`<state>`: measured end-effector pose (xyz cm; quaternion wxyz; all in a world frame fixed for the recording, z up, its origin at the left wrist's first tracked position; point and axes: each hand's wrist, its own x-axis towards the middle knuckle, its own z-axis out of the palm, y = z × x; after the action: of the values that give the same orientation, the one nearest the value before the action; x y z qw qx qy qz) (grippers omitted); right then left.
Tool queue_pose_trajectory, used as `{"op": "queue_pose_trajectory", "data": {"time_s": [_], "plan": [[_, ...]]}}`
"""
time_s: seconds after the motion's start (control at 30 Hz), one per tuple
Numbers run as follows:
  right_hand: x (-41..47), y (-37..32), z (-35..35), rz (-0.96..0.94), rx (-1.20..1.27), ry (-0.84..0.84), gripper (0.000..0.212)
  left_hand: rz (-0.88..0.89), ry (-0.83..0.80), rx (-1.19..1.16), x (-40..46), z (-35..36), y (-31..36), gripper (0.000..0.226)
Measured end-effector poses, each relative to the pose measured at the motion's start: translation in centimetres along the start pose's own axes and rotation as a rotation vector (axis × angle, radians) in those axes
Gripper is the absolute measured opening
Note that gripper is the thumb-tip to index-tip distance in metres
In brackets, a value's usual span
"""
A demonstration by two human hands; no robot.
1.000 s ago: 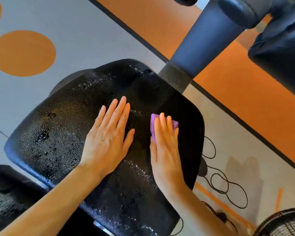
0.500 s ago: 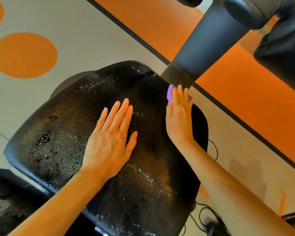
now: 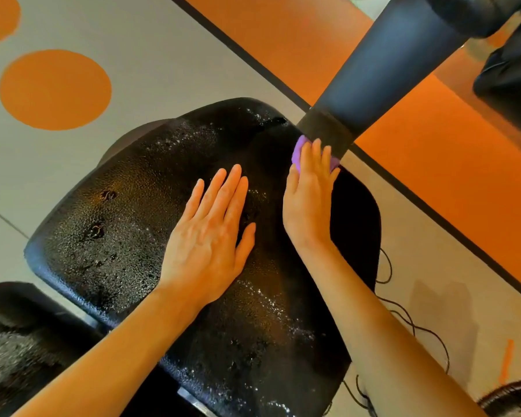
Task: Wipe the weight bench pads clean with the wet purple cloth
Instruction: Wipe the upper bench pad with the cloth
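Observation:
A wet black bench seat pad (image 3: pixel 112 236) fills the middle of the view, beaded with water. My left hand (image 3: pixel 211 236) lies flat on it, fingers straight and together, holding nothing. My right hand (image 3: pixel 309 200) presses the purple cloth (image 3: pixel 298 152) flat against the pad's far right edge, right below the bench's grey padded post (image 3: pixel 382 64). Most of the cloth is hidden under my fingers. A second wet black pad (image 3: pixel 15 350) shows at the lower left.
The floor is grey with orange circles (image 3: pixel 54 88) and an orange area (image 3: pixel 433 152) behind a black line. Black cables (image 3: pixel 403 314) trail on the floor at the right. A fan's rim (image 3: pixel 512 395) shows at the bottom right corner.
My right hand has slid the purple cloth away from me, from the pad's middle to its far edge by the post. My left hand has stayed flat in place.

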<state>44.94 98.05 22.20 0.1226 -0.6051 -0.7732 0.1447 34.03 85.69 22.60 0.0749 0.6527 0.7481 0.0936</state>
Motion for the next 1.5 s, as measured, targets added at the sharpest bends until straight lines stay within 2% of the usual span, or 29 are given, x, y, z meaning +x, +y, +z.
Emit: {"op": "queue_pose_trajectory", "data": {"time_s": [0.07,0.13,0.17,0.27,0.33,0.43,0.5,0.53,0.6,0.67,0.77,0.83,0.87,0.93,1.0,1.03,1.13,1.2,1.3,1.37,1.5], "plan": [[-5.8,-0.1,-0.8,-0.163,0.069,-0.074,0.053,-0.005,-0.001,0.001,0.0,0.1,-0.1,0.065],[-6.5,1.1,-1.6,-0.275,0.044,-0.122,0.058,-0.006,-0.004,-0.001,0.0,0.2,-0.1,0.065],[-4.2,1.5,-1.4,-0.268,0.021,-0.11,0.056,-0.006,-0.003,-0.003,0.0,0.2,-0.1,0.065],[4.6,1.0,-0.6,-0.008,-0.048,-0.026,0.047,-0.012,-0.005,0.001,0.1,0.1,0.0,0.065],[3.6,-0.2,0.0,0.049,-0.036,0.017,0.049,-0.01,-0.004,0.002,0.1,0.1,0.0,0.065],[-5.4,-0.6,-0.7,-0.233,0.101,-0.136,0.056,-0.004,-0.008,-0.005,0.0,0.0,-0.1,0.064],[-4.6,0.9,-1.4,-0.345,0.085,-0.187,0.056,-0.005,-0.008,-0.001,0.0,0.0,-0.1,0.064],[-1.7,1.2,-1.1,-0.316,0.061,-0.156,0.054,-0.004,-0.014,0.006,0.0,0.0,0.0,0.064],[4.8,1.0,-0.6,-0.115,0.02,-0.075,0.048,-0.011,-0.025,0.02,-0.1,0.0,0.0,0.064],[5.5,-0.2,0.0,0.006,-0.015,-0.019,0.046,-0.013,-0.022,0.03,0.0,0.0,0.0,0.064],[-2.8,-0.7,-0.4,-0.231,0.051,-0.099,0.053,-0.018,-0.032,0.032,0.0,-0.1,0.0,0.065],[-3.6,0.5,-1.2,-0.33,0.06,-0.184,0.055,-0.019,-0.032,0.032,0.1,-0.2,0.0,0.064],[-1.4,0.8,-1.0,-0.318,0.052,-0.172,0.054,-0.015,-0.033,0.035,0.1,-0.2,0.1,0.064],[4.2,0.2,-0.4,-0.177,0.029,-0.096,0.05,-0.018,-0.032,0.035,0.0,-0.2,0.2,0.064],[5.5,-1.3,0.1,-0.035,0.019,-0.042,0.05,-0.019,-0.028,0.028,0.1,-0.1,0.1,0.064],[3.7,-1.7,0.3,-0.038,0.018,-0.027,0.051,-0.014,-0.029,0.017,0.1,-0.1,0.1,0.064],[-4.1,-1.2,-0.6,-0.287,0.097,-0.147,0.059,-0.003,-0.023,-0.031,-0.1,-0.5,-0.4,0.062],[-2.4,0.2,-0.9,-0.353,0.083,-0.18,0.06,-0.011,-0.008,-0.033,-0.4,-1.0,-1.1,0.062],[5.4,-0.5,0.1,-0.107,0.026,-0.043,0.049,-0.088,0.01,-0.033,-1.2,-1.8,-3.3,0.063],[4.7,-2.1,1.0,0.02,-0.003,0.014,0.049,-0.137,0.012,-0.033,-1.2,-2.2,-5.1,0.064],[-4.5,-2.6,0.7,-0.236,0.036,-0.087,0.053,-0.147,0.006,0.002,-1.2,-2.5,-6.3,0.064]]}}
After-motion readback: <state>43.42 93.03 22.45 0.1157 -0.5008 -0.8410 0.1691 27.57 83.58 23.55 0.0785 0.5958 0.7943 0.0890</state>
